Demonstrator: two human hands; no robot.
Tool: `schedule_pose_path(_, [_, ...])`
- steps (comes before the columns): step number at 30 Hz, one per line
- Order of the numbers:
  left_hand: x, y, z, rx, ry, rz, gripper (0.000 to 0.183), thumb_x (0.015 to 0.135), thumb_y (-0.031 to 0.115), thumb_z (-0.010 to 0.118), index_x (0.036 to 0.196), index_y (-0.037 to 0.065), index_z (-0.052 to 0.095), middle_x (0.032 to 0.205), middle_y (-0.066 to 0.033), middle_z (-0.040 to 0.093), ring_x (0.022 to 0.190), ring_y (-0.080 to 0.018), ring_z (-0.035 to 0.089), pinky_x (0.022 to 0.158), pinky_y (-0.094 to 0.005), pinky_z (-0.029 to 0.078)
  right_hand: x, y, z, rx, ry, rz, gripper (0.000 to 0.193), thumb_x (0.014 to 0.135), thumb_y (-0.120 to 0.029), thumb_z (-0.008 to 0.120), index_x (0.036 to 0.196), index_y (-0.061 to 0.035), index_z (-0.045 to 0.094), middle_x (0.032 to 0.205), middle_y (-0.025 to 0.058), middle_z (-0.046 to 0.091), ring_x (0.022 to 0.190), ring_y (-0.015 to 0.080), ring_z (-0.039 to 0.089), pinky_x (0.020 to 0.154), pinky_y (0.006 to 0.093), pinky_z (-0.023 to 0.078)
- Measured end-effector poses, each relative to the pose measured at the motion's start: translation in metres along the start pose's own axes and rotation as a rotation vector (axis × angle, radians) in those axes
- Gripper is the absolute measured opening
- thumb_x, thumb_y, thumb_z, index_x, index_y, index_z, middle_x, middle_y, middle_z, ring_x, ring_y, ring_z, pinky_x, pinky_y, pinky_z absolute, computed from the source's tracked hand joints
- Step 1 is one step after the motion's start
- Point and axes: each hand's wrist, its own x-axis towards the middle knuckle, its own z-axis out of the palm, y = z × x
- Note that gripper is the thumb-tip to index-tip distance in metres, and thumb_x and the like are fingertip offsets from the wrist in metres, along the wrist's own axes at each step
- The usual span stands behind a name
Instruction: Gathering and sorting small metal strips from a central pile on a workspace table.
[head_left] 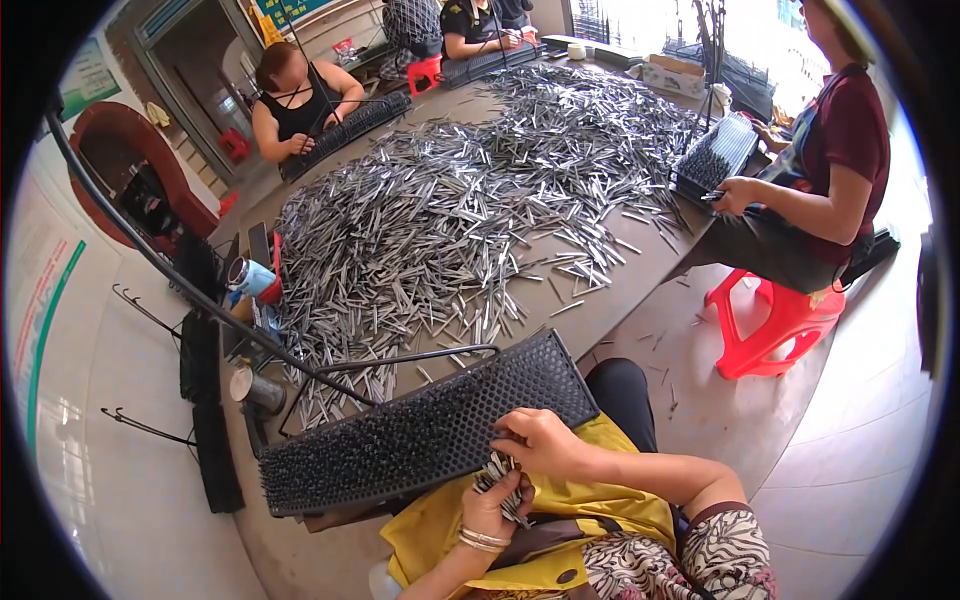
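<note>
Metal pins (502, 485) bunched in left hand (492, 508) (perforated tray (420, 430) beside).

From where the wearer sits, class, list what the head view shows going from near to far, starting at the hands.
Left hand gripping a bundle of metal pins → right hand at the black perforated tray → pile of loose pins on the table → person in black at the far edge.

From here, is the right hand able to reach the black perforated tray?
Probably yes: the right hand already rests at the near edge of the black perforated tray, with nothing between them; the left hand holds a bundle of metal pieces below.
</note>
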Motion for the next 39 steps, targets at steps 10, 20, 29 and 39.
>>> schedule_pose_path(10, [-0.002, 0.0, -0.008, 0.045, -0.01, -0.039, 0.009, 0.079, 0.007, 0.058, 0.085, 0.001, 0.054, 0.071, -0.0098, 0.057, 0.058, -0.0195, 0.055, 0.042, -0.0259, 0.039, -0.008, -0.008, -0.006, 0.425, -0.228, 0.365, 0.014, 0.07, -0.007, 0.065, 0.079, 0.0028, 0.059, 0.068, 0.0133, 0.061, 0.062, 0.0161, 0.06, 0.058, 0.0279, 0.047])
schedule_pose_path(20, [-0.003, -0.001, -0.006, 0.068, -0.02, -0.036, 0.009, 0.08, 0.005, 0.058, 0.085, -0.002, 0.055, 0.072, -0.013, 0.059, 0.057, -0.0198, 0.057, 0.04, -0.0249, 0.039, -0.015, 0.0, -0.005, 0.449, 0.004, 0.359, 0.015, 0.07, -0.003, 0.067, 0.083, 0.0007, 0.06, 0.069, 0.0055, 0.062, 0.062, 0.0073, 0.057, 0.055, 0.0216, 0.046])
schedule_pose_path(29, [0.0, -0.003, -0.008, 0.152, -0.027, 0.007, 0.011, 0.08, 0.006, 0.057, 0.089, 0.0, 0.056, 0.072, -0.0101, 0.059, 0.057, -0.019, 0.058, 0.04, -0.0253, 0.04, -0.02, 0.002, -0.018, 0.778, -0.11, 0.7, 0.01, 0.075, -0.003, 0.064, 0.082, 0.0043, 0.06, 0.067, 0.0057, 0.061, 0.057, 0.0091, 0.058, 0.052, 0.0206, 0.047])
schedule_pose_path(39, [-0.002, -0.001, -0.006, 0.14, -0.003, -0.002, 0.01, 0.078, 0.005, 0.058, 0.087, -0.001, 0.057, 0.072, -0.0105, 0.06, 0.057, -0.0191, 0.058, 0.039, -0.025, 0.04, -0.027, -0.002, -0.018, 0.924, -0.111, 0.757, 0.016, 0.075, -0.004, 0.064, 0.087, 0.0036, 0.059, 0.066, 0.0044, 0.059, 0.056, 0.009, 0.057, 0.052, 0.0207, 0.048])
